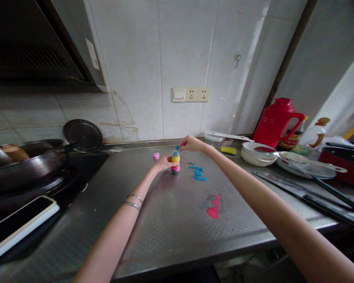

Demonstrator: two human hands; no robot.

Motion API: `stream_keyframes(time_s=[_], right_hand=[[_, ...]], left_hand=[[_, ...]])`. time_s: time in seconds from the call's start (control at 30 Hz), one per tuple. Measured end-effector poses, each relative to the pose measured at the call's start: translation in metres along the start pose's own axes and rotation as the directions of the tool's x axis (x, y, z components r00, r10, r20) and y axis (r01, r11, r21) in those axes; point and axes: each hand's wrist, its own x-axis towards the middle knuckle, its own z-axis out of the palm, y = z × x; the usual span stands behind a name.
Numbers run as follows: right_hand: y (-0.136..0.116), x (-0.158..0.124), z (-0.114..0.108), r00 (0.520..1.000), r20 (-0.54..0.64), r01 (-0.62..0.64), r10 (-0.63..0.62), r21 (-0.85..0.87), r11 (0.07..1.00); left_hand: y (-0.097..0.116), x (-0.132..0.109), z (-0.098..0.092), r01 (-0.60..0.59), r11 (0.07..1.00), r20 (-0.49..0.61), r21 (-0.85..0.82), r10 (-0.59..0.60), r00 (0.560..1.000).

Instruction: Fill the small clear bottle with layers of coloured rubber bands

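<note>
A small clear bottle (175, 160) stands upright on the metal counter, filled with coloured layers: dark at the base, then pink, yellow and blue towards the top. My left hand (163, 163) is closed around its side. Over the bottle's mouth, my right hand (191, 144) pinches a bit of blue paper-like material (177, 147). A loose pile of blue shreds (198, 173) lies just right of the bottle. Left of it sits a small pink-purple cap-like piece (156, 156), its kind unclear. Nearer me, a torn flat red piece (214, 207) rests on the counter (165, 236).
On the left, a wok (32, 161) and a white-edged device (20, 224) sit by the black stove. To the right stand stacked bowls (258, 157), a red thermos (279, 124) and a red pot (343, 165). A knife (306, 196) lies near the right front edge.
</note>
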Motion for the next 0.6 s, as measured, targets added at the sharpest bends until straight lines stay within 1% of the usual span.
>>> stream_keyframes(time_s=[0.1,0.23,0.33,0.43,0.6], right_hand=[[-0.006,0.016,0.004,0.994,0.102,-0.021,0.031,-0.097,0.995],[-0.012,0.033,0.005,0.970,0.226,-0.025,0.085,-0.254,0.967],[-0.013,0.042,0.005,0.951,0.287,-0.012,0.113,-0.331,0.943],[-0.016,0.047,0.007,0.932,0.339,0.006,0.127,-0.364,0.931],[-0.026,0.051,0.009,0.894,0.389,-0.046,0.223,-0.416,0.908]], left_hand=[[-0.001,0.000,0.000,-0.020,1.000,0.012,0.006,0.020,1.000],[0.000,0.000,0.000,-0.038,0.999,0.022,-0.007,0.038,0.999],[0.002,-0.001,0.000,-0.040,0.999,0.018,-0.016,0.040,0.999],[0.003,-0.002,0.001,-0.028,0.999,0.011,-0.021,0.028,1.000],[0.004,-0.002,0.000,-0.023,0.999,0.024,-0.040,0.024,0.999]])
